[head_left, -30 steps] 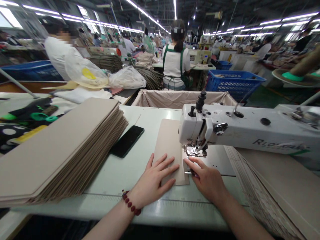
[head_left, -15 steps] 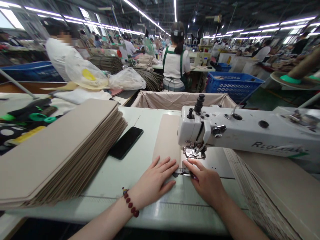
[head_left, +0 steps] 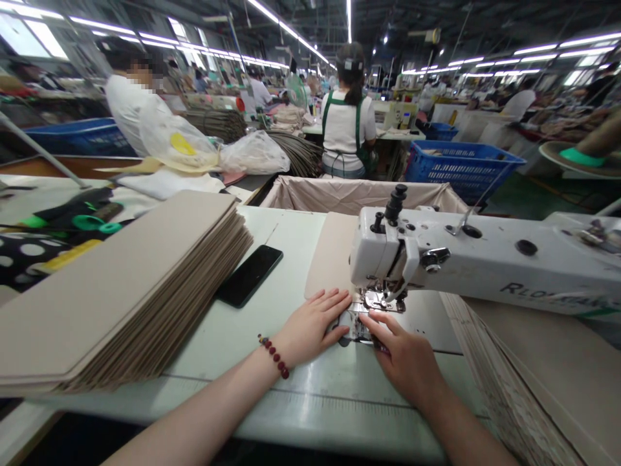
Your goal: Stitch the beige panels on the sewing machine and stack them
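Beige board panel at 12 o'clock, far end flat on sewing table, near end reaching presser foot. Judged stiff, light, smooth-faced; best held flat by near edge. Left-hand fingers slightly apart, lying flat at panel's near end. Right-hand fingers together, tips at small metal piece; cannot tell if pinching it. Board stack at 9 o'clock, phone at 10.
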`<act>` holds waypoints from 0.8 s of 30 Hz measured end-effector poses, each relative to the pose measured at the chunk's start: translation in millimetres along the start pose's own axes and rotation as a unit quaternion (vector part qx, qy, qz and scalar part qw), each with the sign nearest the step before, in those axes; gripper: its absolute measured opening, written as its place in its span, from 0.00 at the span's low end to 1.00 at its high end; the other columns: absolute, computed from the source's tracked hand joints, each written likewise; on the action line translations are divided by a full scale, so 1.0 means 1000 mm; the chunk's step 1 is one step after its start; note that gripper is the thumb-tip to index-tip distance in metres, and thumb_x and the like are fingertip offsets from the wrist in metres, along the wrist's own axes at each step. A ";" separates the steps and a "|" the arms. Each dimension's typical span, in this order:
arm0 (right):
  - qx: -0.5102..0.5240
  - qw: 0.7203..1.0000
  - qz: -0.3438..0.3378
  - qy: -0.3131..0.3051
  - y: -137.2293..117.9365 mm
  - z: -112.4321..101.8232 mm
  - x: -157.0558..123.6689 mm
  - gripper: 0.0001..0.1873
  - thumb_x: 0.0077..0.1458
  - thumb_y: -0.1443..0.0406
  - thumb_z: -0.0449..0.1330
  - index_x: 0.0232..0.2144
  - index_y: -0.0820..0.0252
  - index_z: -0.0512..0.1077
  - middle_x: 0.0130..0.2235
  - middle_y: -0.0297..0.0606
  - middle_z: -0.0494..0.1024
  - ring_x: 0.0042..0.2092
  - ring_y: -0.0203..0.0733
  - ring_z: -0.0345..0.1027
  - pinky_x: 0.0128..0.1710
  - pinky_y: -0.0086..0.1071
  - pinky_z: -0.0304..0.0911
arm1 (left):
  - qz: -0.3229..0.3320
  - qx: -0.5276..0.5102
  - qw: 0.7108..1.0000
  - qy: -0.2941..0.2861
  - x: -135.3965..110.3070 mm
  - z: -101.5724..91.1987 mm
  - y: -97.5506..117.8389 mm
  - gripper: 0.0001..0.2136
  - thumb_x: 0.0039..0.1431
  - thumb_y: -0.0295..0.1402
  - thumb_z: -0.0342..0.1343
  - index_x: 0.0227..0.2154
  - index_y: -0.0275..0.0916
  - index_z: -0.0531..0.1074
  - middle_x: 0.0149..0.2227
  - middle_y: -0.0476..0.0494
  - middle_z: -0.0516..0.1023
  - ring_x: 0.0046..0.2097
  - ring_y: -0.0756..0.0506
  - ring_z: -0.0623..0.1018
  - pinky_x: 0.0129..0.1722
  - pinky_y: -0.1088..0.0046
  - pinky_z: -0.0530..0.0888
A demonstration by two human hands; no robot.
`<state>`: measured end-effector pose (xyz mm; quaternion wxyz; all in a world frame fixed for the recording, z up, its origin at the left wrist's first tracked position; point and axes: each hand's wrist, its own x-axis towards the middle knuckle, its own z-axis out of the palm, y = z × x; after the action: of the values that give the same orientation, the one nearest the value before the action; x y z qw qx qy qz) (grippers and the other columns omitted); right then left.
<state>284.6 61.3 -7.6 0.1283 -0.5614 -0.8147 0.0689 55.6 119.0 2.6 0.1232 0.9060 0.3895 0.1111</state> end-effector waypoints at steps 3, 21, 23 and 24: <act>-0.003 1.000 -0.002 0.002 0.001 0.002 0.000 0.33 0.56 0.71 0.54 0.61 0.41 0.57 0.61 0.31 0.63 0.49 0.42 0.70 0.44 0.34 0.69 | -0.002 -0.002 1.000 0.009 0.001 0.002 0.000 0.26 0.67 0.46 0.43 0.65 0.46 0.49 0.66 0.47 0.53 0.66 0.44 0.54 0.65 0.60 0.52; 0.008 1.000 -0.002 0.003 0.000 0.002 0.000 0.32 0.56 0.71 0.54 0.61 0.42 0.57 0.61 0.31 0.64 0.50 0.42 0.69 0.44 0.35 0.68 | -0.001 -0.013 1.000 0.012 0.000 0.002 -0.001 0.27 0.66 0.45 0.45 0.65 0.46 0.49 0.66 0.47 0.51 0.67 0.44 0.52 0.65 0.60 0.51; 0.007 1.000 -0.001 0.003 0.000 0.001 0.000 0.32 0.57 0.71 0.54 0.61 0.41 0.57 0.61 0.30 0.63 0.49 0.42 0.69 0.44 0.36 0.68 | 0.000 -0.019 1.000 0.014 0.000 0.001 -0.002 0.27 0.66 0.45 0.46 0.65 0.46 0.49 0.66 0.48 0.52 0.66 0.44 0.52 0.65 0.60 0.51; 0.006 1.000 -0.001 0.003 0.000 0.002 0.000 0.32 0.57 0.71 0.54 0.61 0.41 0.57 0.61 0.30 0.63 0.49 0.42 0.70 0.44 0.35 0.68 | 0.000 -0.021 1.000 0.015 0.000 0.001 -0.002 0.27 0.65 0.45 0.47 0.65 0.46 0.50 0.66 0.48 0.52 0.66 0.44 0.53 0.65 0.60 0.51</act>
<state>283.8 61.0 -8.9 0.1343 -0.5601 -0.8143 0.0725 55.0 120.3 1.1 0.1365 0.9012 0.3892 0.1333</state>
